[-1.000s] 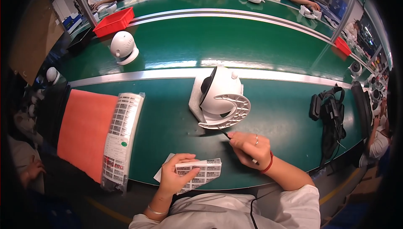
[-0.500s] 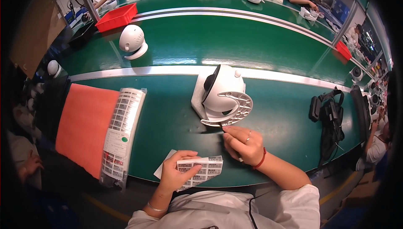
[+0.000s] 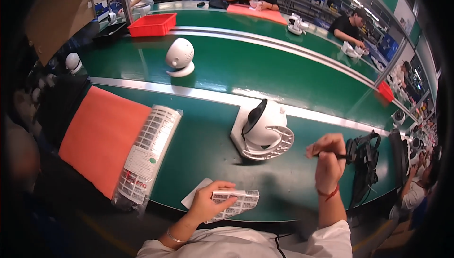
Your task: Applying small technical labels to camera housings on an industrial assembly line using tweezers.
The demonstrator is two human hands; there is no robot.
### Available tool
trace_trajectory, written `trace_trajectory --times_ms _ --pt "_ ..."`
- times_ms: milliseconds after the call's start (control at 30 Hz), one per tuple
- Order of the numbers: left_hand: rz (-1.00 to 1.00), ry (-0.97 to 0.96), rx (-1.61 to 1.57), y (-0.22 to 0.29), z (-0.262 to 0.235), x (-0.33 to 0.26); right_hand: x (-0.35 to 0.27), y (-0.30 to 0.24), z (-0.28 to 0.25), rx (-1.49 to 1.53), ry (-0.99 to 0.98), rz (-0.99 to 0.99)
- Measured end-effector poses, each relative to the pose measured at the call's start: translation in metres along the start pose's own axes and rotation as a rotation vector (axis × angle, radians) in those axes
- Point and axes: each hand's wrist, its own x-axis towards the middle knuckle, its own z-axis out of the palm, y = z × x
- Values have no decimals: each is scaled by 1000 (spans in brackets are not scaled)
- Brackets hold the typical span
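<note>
Far left, an orange mat (image 3: 106, 139) lies on the green bench (image 3: 203, 149), and against its right edge a clear-wrapped pack of label sheets (image 3: 152, 151).

Left hand (image 3: 210, 203): my forearm enters from the near edge, slanting up to the right, a silver bangle (image 3: 176, 237) at the wrist. Fingers point right; thumb laid across the front. The hand is closed on a folded label sheet (image 3: 239, 202), held at the near edge of the bench. A plain white sheet (image 3: 193, 195) sticks out to the left of the same hand.

Centre: white device (image 3: 269, 128) with a ribbed, curved base, tilted against a white foam block (image 3: 238, 132), beyond my left hand and slightly right of it. Neither of my hands touches it.

Right hand (image 3: 329, 156): forearm near upright, red band (image 3: 328, 194) at the wrist. Hand raised to the right of the device, well apart from it, fingers bent to the left and clamped on a slim dark tool (image 3: 339, 156); its tip cannot be made out. Further right, black strapped gear (image 3: 366, 161) on the bench.
</note>
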Motion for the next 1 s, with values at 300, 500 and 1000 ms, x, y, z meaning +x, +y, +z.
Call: trace_trajectory --times_ms 300,500,1000 --pt "9 7 -11 -2 0 -2 106 5 21 -906 -860 -138" --pt "21 17 5 0 -1 -2 151 26 -4 -1157 -569 -332" --pt "-19 -3 2 5 -3 -3 230 260 -51 -1811 -342 -595"
